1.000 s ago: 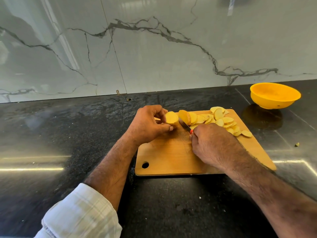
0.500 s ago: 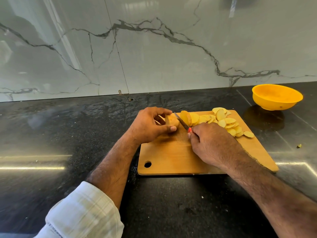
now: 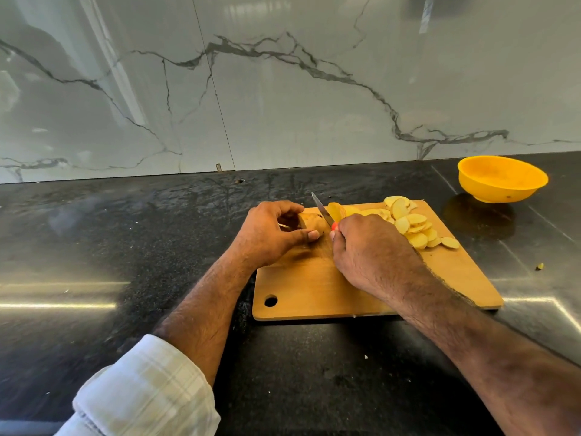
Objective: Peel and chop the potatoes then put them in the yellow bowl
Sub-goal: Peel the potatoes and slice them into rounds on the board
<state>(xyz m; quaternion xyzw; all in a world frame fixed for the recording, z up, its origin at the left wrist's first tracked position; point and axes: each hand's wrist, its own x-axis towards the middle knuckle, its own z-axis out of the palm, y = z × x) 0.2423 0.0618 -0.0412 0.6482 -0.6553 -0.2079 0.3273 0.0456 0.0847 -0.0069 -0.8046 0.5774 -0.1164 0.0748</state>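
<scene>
Knife (image 3: 321,208) tip has lifted since half a second ago. My right hand (image 3: 371,256) grips its handle; my left hand (image 3: 270,234) holds the potato stub (image 3: 309,223) on the smooth wooden board (image 3: 314,291). Thin oval slices (image 3: 412,228) piled right; glossy round yellow bowl (image 3: 500,180) beyond.

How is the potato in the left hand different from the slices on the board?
The potato is one thick chunk; the slices are thin rounds. The left hand grips the potato; the slices lie loose in a pile. Both sit on the board.
</scene>
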